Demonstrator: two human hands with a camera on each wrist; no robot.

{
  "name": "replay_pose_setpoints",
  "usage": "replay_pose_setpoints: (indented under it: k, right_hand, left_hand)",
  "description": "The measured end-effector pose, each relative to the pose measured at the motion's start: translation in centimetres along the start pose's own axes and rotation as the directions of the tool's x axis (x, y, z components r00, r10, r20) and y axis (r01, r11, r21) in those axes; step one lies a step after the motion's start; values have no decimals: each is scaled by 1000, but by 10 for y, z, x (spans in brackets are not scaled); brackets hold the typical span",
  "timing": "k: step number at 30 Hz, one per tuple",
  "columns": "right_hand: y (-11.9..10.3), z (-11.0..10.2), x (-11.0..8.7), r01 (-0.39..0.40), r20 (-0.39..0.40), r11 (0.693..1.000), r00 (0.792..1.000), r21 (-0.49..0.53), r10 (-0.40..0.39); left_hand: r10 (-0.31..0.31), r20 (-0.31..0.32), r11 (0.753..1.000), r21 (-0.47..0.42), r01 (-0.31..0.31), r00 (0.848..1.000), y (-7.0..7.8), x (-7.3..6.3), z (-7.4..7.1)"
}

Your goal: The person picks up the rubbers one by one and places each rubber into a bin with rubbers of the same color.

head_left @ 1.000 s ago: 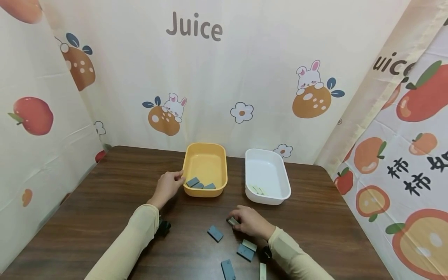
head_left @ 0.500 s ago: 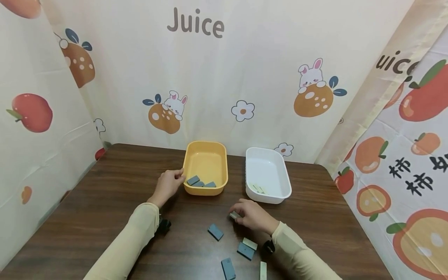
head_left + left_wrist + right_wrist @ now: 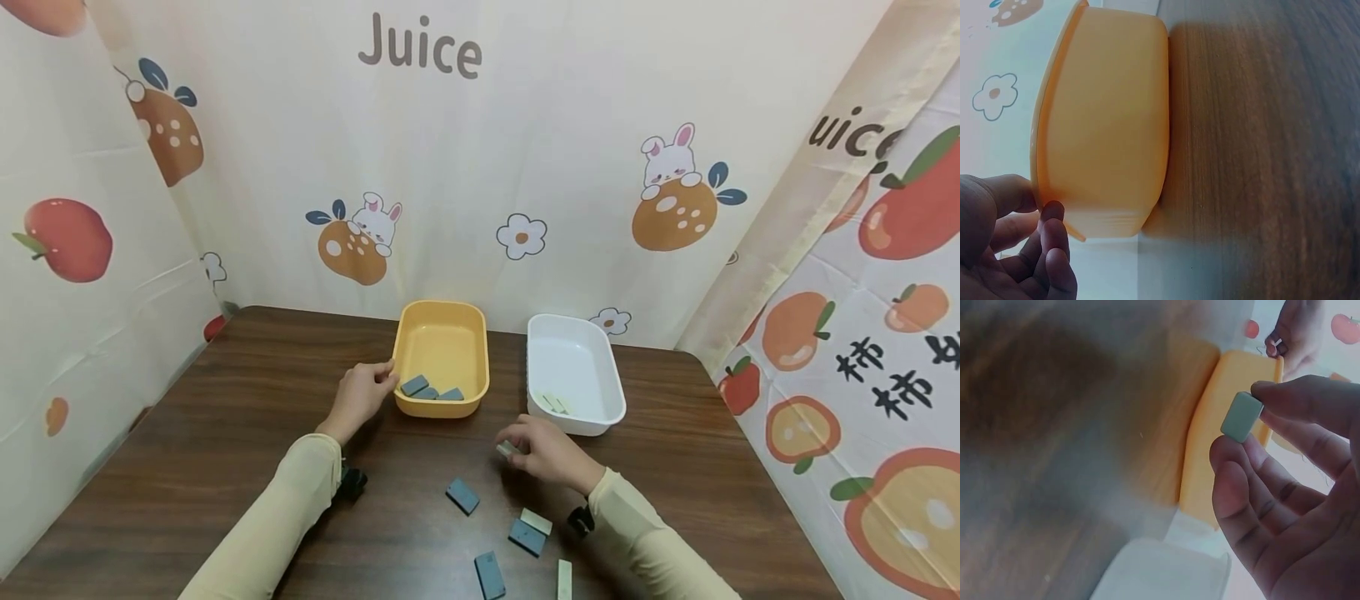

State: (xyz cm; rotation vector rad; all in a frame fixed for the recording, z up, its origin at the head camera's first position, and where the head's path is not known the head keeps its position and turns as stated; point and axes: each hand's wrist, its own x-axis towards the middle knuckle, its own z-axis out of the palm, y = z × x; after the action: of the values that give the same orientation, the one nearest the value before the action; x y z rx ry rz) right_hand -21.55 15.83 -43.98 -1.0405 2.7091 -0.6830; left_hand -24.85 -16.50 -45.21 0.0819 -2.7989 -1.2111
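Note:
My left hand (image 3: 358,402) pinches the left rim of the yellow bin (image 3: 442,333); in the left wrist view, thumb and fingers meet at the bin's edge (image 3: 1038,150). Several blue-grey blocks (image 3: 415,385) lie in that bin's near end. Between thumb and fingertips, my right hand (image 3: 553,452) pinches a small pale green rectangular block (image 3: 1242,417), held above the table in front of the two bins. The white bin (image 3: 573,367) stands just beyond this hand, with several pale green blocks (image 3: 555,404) at its near end.
Loose blue-grey blocks lie on the dark wooden table (image 3: 300,358): one in the middle (image 3: 462,496), another (image 3: 527,537) against a pale green block (image 3: 536,522), and one nearer (image 3: 490,575). Another pale green block (image 3: 564,579) lies at the front. A printed curtain (image 3: 450,167) hangs behind.
My right hand has risen off the table with the pale green block and shifted slightly toward the white bin. The left hand stays at the yellow bin's rim.

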Motion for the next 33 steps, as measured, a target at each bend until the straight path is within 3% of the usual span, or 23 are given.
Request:
replay_pose_setpoints:
  k: [20, 33]
  right_hand:
    - [16, -40, 0, -37, -122, 999, 992, -6, 36]
    - [29, -52, -1, -75, -181, 997, 981, -35, 68]
  left_hand:
    - [-6, 1, 1000, 11, 6, 1000, -1, 1, 0]
    - [5, -6, 1000, 12, -5, 1000, 0, 0, 1]
